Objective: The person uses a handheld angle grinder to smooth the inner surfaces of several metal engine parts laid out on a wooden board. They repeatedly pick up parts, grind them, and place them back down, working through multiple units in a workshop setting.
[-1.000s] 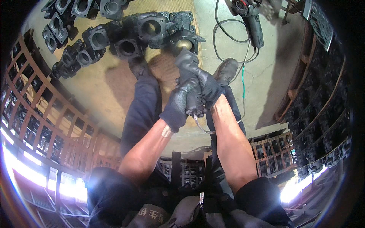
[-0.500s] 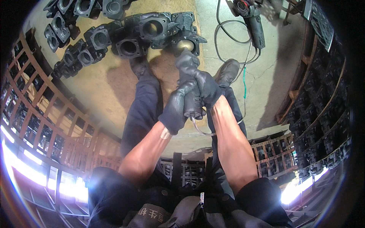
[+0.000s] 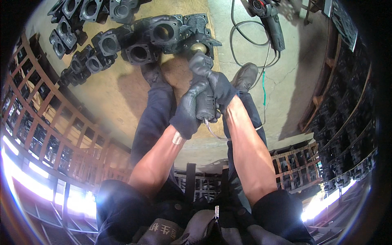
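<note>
Seen from above, a person in dark gloves grips a dark cylindrical corded tool (image 3: 205, 108) in both hands, and the tool serves here as the reference for everything else. The left hand (image 3: 188, 107) is closed around the tool's left side; the right hand (image 3: 221, 87) wraps its right side, farther forward. A pale cable (image 3: 212, 133) leaves the tool's near end. Just beyond the tool's front is a black metal casting (image 3: 211, 42) with a brass-coloured round surface in its opening; whether the tool touches it cannot be told. More black castings (image 3: 179, 32) stand beyond the tool and to its left. Beyond the tool to the right, an angle grinder (image 3: 272, 32) lies on the floor. Well left of the tool is a brown lattice rack (image 3: 45, 105); well right, dark parts (image 3: 347, 108) are stacked.
</note>
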Demonstrator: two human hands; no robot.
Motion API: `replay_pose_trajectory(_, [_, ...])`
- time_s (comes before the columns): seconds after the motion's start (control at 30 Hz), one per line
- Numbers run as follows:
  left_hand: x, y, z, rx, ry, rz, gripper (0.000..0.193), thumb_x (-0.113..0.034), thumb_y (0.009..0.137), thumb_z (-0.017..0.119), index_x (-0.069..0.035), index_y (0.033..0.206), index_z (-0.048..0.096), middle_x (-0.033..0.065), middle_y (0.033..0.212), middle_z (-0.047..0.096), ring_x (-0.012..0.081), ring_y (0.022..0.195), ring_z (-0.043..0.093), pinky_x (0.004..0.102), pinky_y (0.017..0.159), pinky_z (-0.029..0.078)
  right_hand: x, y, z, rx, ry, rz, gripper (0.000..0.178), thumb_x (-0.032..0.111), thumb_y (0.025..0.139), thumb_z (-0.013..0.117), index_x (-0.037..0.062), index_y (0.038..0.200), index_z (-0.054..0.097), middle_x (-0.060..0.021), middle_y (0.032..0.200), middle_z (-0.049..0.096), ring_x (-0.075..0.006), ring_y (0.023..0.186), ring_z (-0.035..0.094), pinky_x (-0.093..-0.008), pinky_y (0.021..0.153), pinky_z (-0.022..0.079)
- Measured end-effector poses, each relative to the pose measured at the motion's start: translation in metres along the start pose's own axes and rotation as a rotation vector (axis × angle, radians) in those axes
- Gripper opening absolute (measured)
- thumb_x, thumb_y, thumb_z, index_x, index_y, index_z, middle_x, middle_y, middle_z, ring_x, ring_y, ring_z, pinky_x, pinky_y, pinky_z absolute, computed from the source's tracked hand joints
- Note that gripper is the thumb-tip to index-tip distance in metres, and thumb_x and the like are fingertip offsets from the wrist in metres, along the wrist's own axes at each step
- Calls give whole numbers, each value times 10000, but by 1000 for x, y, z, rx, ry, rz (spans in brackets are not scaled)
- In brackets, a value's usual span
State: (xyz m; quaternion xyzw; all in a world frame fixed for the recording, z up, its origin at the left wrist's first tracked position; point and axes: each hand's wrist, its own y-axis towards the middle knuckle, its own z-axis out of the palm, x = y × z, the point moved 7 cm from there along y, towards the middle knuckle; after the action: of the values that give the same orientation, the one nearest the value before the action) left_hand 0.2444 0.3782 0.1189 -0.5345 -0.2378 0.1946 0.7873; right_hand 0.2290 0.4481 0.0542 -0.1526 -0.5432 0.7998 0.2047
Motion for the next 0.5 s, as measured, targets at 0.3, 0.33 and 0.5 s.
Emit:
replay_pose_trajectory(0.3, [5, -14, 0, -52, -4, 5, 417, -378, 899, 577, 1, 1072, 565, 172, 777, 658, 335, 501, 651, 428, 410, 574, 11, -23, 13, 1, -74, -108, 285, 295, 856, 691, 10, 859, 684, -41, 730, 624, -144, 573, 578, -300, 540, 477])
replay_pose_trajectory(0.33, [5, -15, 0, -54, -5, 15, 416, -377, 899, 576, 0, 1075, 564, 173, 778, 658, 335, 501, 650, 427, 409, 573, 10, -24, 15, -4, -32, -80, 282, 295, 857, 692, 14, 851, 685, -38, 724, 621, -142, 569, 576, -301, 537, 474])
replay_pose_trajectory(0.5, [7, -13, -6, -72, 10, 58, 405, -369, 903, 573, -8, 1084, 560, 173, 786, 658, 335, 503, 651, 430, 401, 570, 16, -27, 14, -22, -163, -200, 283, 301, 850, 705, 21, 817, 682, -33, 710, 614, -133, 559, 570, -292, 526, 464])
